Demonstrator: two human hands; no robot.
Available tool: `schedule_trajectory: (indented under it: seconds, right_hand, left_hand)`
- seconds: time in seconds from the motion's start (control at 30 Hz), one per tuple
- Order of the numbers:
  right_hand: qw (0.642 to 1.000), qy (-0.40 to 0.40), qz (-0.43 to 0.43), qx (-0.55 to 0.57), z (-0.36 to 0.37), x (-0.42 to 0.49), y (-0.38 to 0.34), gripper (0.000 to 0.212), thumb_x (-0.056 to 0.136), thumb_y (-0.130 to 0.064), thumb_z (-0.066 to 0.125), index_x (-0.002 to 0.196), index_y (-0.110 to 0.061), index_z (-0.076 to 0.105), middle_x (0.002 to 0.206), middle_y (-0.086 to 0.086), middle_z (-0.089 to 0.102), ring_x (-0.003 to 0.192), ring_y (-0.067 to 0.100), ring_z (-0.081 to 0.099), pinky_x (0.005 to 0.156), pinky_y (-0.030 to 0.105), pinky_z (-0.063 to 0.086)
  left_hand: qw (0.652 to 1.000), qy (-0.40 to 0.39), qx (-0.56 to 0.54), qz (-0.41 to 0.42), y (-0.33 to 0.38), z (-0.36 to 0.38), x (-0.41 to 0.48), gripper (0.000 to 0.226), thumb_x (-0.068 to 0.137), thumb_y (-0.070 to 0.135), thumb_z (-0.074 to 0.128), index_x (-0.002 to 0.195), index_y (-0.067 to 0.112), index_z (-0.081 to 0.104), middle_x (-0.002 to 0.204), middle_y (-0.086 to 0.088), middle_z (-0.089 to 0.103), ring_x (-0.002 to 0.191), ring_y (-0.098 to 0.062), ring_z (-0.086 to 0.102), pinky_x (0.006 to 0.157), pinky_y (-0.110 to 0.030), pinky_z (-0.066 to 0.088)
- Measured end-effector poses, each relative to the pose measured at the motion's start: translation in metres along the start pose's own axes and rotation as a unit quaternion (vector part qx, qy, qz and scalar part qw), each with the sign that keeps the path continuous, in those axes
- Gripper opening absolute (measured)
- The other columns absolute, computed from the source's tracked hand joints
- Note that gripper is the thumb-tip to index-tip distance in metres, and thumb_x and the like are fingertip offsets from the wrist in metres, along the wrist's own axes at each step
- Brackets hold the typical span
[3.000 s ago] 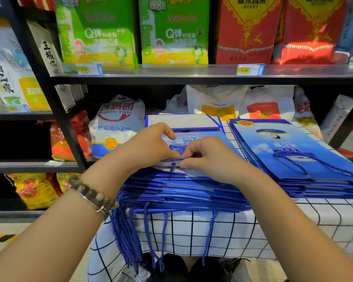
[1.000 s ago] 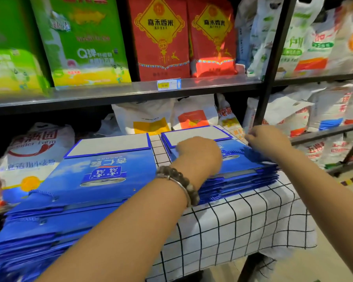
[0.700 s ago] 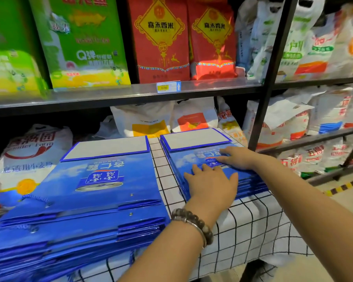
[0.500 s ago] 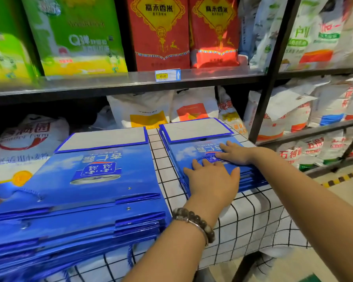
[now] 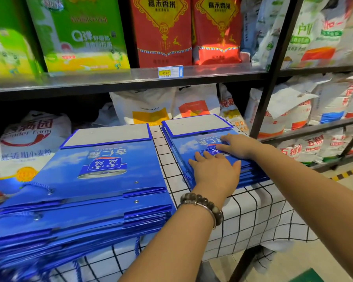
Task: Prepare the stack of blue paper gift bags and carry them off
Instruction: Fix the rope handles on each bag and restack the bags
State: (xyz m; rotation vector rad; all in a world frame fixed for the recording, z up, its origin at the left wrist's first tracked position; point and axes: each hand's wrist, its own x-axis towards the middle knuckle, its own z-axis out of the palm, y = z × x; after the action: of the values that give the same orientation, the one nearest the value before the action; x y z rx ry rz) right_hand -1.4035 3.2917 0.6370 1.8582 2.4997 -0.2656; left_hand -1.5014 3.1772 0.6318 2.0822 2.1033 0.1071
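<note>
looking down through the head camera, i am seeing the left hand [image 5: 214, 171] lying flat on the smaller stack of blue gift bags [image 5: 183, 146]. its fingers are straight and a little spread, pointing toward the far side, and the palm is pressing on the near part of the top bag. the right hand [image 5: 235, 146] is lying just beyond it on the same top bag, fingers straight and close together, pointing left across the printed label. both hands are staying wide and flat, gripping nothing. they are sitting just beside each other, and i cannot tell whether they are touching.

the stack is lying on the right part of a checked tablecloth [image 5: 253, 216], with its white folded flaps facing the far side. a beaded bracelet [image 5: 202, 204] is circling the left wrist.

to the left, across a strip of bare cloth, a larger stack of blue bags [image 5: 110, 165] is lying, with a blue rope handle [image 5: 39, 185] curling on its top bag near the left corner. behind both stacks a dark metal shelf [image 5: 110, 80] is carrying green packs [image 5: 80, 35] and red rice bags [image 5: 163, 31], and a price tag [image 5: 170, 71] is sitting on its front edge. white sacks [image 5: 143, 106] are standing underneath it.
</note>
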Motion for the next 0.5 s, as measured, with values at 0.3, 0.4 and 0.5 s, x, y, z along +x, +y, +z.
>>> schedule_trajectory:
  seconds: [0.3, 0.4, 0.5]
  right_hand:
    - [0.977, 0.181, -0.110, 0.018, -0.037, -0.040, -0.053, 0.046, 0.094, -0.034, 0.050, 0.136, -0.018, 0.043, 0.142, 0.004, 0.045, 0.124, 0.023, 0.046, 0.094, 0.033, 0.038]
    - [0.962, 0.169, -0.190, 0.100, -0.035, -0.063, -0.096, 0.040, 0.092, -0.032, 0.053, 0.130, -0.019, 0.051, 0.136, -0.001, 0.051, 0.123, 0.017, 0.047, 0.096, 0.030, 0.036]
    - [0.947, 0.117, -0.260, 0.149, -0.029, -0.088, -0.133, 0.034, 0.090, -0.029, 0.055, 0.123, -0.021, 0.058, 0.122, -0.007, 0.059, 0.111, 0.008, 0.051, 0.090, 0.023, 0.038]
  left_hand:
    - [0.990, 0.102, 0.065, 0.076, -0.020, -0.054, -0.079, 0.039, 0.097, 0.034, 0.036, 0.126, 0.011, 0.046, 0.134, -0.015, 0.045, 0.125, -0.032, 0.040, 0.106, -0.047, 0.025]
    - [0.990, 0.107, 0.060, 0.076, -0.052, -0.078, -0.101, 0.035, 0.097, 0.039, 0.032, 0.118, 0.018, 0.051, 0.117, -0.006, 0.056, 0.106, -0.026, 0.051, 0.084, -0.038, 0.036]
    - [0.996, 0.053, 0.057, 0.047, -0.097, -0.100, -0.119, 0.038, 0.096, 0.047, 0.032, 0.124, 0.029, 0.049, 0.110, -0.001, 0.057, 0.094, -0.020, 0.050, 0.073, -0.033, 0.037]
